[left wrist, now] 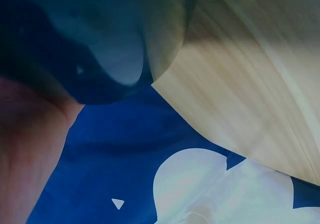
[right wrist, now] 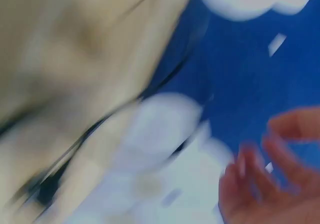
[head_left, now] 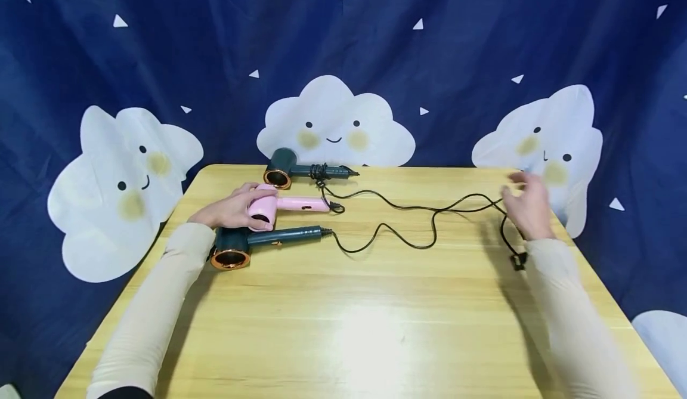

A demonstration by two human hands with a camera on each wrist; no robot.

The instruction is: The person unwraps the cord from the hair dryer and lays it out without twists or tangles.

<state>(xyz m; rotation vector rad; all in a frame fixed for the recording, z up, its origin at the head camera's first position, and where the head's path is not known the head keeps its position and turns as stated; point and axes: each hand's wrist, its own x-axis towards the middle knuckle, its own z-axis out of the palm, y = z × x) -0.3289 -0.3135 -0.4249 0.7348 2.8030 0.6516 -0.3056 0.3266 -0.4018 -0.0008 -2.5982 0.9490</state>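
Note:
My left hand (head_left: 231, 209) grips the round head of a pink hair dryer (head_left: 302, 204), thumb on the near side and fingers across the top. Just in front lies a dark green hair dryer (head_left: 284, 236) with a copper-coloured rim, its handle pointing right. My right hand (head_left: 528, 205), blurred, hovers by the table's right edge with loosely bent fingers (right wrist: 287, 159) and nothing between them. Beside it run black cords (head_left: 472, 196), and a black plug (head_left: 518, 260) sits below the hand. The left wrist view shows a dark, blurred shape close to the lens.
Another dark green hair dryer (head_left: 281, 169), cord wound round its handle, lies at the back edge. Loose cords cross over each other on the wooden table (head_left: 300, 321). Behind hangs a blue curtain (head_left: 456, 47) with white clouds.

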